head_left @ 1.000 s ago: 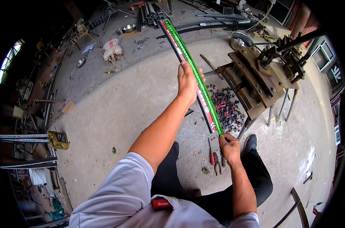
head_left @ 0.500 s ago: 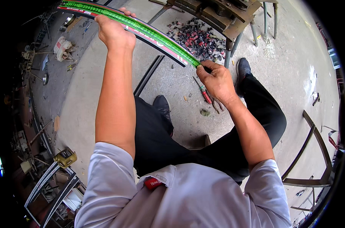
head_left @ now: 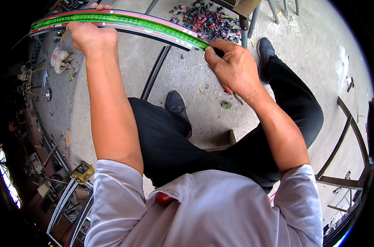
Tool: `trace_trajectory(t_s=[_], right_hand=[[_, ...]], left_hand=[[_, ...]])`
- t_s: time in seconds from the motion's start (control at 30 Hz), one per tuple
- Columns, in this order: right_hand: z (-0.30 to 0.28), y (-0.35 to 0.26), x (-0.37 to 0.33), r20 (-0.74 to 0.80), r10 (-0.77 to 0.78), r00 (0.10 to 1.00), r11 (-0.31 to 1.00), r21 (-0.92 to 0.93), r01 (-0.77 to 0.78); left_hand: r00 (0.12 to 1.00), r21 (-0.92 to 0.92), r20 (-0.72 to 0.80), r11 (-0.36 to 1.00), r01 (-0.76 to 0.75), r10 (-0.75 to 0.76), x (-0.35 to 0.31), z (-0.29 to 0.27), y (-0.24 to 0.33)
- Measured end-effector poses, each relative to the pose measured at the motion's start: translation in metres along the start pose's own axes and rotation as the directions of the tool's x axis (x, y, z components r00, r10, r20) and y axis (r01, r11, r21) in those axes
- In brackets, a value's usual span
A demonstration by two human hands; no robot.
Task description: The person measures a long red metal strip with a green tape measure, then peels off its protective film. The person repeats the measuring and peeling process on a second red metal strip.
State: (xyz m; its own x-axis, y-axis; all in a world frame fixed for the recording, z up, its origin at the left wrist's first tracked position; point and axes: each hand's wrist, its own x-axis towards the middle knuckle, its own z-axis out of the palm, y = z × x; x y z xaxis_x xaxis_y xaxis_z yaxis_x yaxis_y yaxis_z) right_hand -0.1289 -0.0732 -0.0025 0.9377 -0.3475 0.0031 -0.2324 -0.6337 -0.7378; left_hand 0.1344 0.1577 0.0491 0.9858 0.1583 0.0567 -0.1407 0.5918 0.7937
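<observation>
A long black-edged strip (head_left: 176, 41) with a red and pink printed face runs across the top of the view. Along it lies a green measuring tape (head_left: 131, 21), its blade printed with marks. My left hand (head_left: 94, 36) is closed round the strip and the tape, thumb on the near side and fingertips over the far edge. My right hand (head_left: 236, 61) pinches the tape at its right end, just past the strip's end. Something black shows between its thumb and fingers, mostly hidden.
Scraps in black and red lie in a heap (head_left: 207, 22) beyond my hands, beside a metal bench (head_left: 249, 8). A red-handled screwdriver (head_left: 226, 88) is partly behind my right hand. A dark profile (head_left: 154, 76) leans near my left knee. A bent metal frame (head_left: 339, 140) stands at right.
Both hands have shifted, the left one left and slightly down, the right one upward and left. The strip and tape have moved left with them and lie more level; both grips stay closed.
</observation>
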Motion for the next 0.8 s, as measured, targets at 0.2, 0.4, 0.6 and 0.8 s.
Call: trace_trajectory(t_s=[0.2,0.4,0.6,0.8], right_hand=[[-0.002,-0.004,-0.001,-0.015,-0.02,1.0,0.998,-0.053,0.019],[-0.008,-0.012,-0.003,-0.058,-0.041,0.997,0.993,-0.113,0.034],[-0.01,-0.013,-0.001,-0.203,-0.212,0.956,0.966,-0.192,0.173],[-0.013,-0.013,0.002,-0.25,-0.284,0.926,0.94,-0.26,0.219]], left_hand=[[0.996,-0.121,0.073,0.991,0.06,-0.052,0.013,-0.012,0.003],[0.999,-0.095,-0.042,0.995,0.01,-0.014,-0.01,0.005,0.007],[0.999,-0.142,-0.018,0.989,0.039,-0.042,-0.012,0.001,0.013],[0.998,-0.298,-0.032,0.954,0.043,-0.055,-0.015,0.002,0.016]])
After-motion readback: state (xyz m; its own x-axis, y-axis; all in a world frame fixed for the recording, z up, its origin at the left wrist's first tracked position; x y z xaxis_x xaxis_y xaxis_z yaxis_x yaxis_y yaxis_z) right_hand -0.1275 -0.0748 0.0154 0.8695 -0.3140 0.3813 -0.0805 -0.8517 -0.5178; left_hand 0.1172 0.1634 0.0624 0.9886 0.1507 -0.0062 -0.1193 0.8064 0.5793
